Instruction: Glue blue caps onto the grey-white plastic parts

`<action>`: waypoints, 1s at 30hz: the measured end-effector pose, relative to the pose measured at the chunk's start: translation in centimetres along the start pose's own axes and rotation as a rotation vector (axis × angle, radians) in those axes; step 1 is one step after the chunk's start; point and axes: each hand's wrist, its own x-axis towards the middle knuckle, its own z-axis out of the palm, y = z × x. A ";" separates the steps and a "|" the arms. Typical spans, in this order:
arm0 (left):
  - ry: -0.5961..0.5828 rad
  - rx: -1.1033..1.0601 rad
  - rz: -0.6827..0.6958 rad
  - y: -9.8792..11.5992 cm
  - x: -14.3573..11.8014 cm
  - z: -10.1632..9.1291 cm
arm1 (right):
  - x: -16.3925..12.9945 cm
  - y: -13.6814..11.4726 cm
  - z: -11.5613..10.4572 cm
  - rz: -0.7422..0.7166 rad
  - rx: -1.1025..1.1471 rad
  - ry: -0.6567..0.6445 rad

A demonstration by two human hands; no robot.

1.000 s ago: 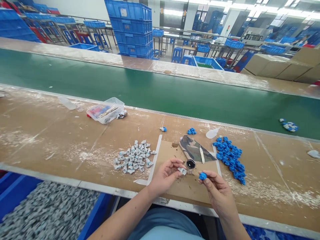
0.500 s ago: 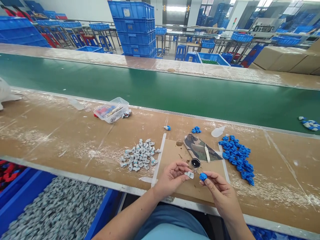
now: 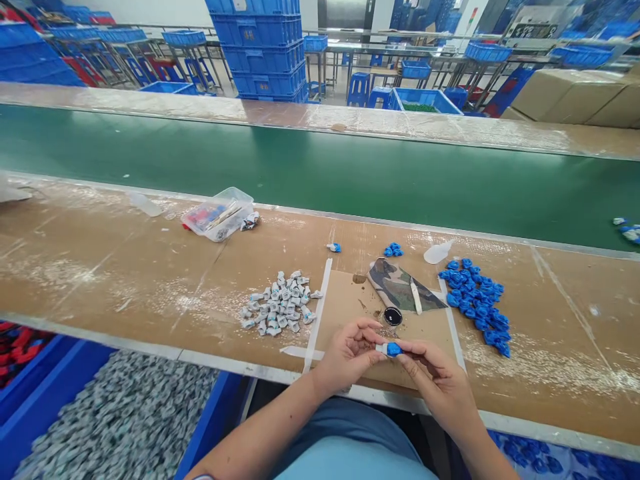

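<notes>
A small grey part (image 3: 381, 347) is pinched in the left hand (image 3: 350, 353), and a blue cap (image 3: 394, 349) is gripped by the right hand (image 3: 440, 387) at the fingertips, apparently touching; they should be kept aligned and pressed squarely.

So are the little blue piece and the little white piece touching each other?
Touching. The head view shows the blue piece pressed end to end against the white piece, no gap between them, pinched between the left hand and right hand.
</notes>
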 end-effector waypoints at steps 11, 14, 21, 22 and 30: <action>-0.103 0.222 0.005 0.4 0.2 0.0 | 0.4 0.5 -1.5 -0.276 -0.167 -0.130; -0.087 0.193 -0.011 0.5 0.1 0.5 | 0.5 0.2 -1.7 -0.248 -0.149 -0.136; -0.014 0.119 -0.078 0.6 -0.2 1.4 | -0.8 0.8 -0.5 -0.096 -0.065 0.027; -0.016 0.114 -0.086 0.6 -0.2 1.4 | -1.1 1.0 -0.2 -0.081 -0.064 0.035; -0.140 0.365 -0.045 1.4 0.1 0.1 | -1.3 0.9 -0.2 -0.207 -0.135 0.027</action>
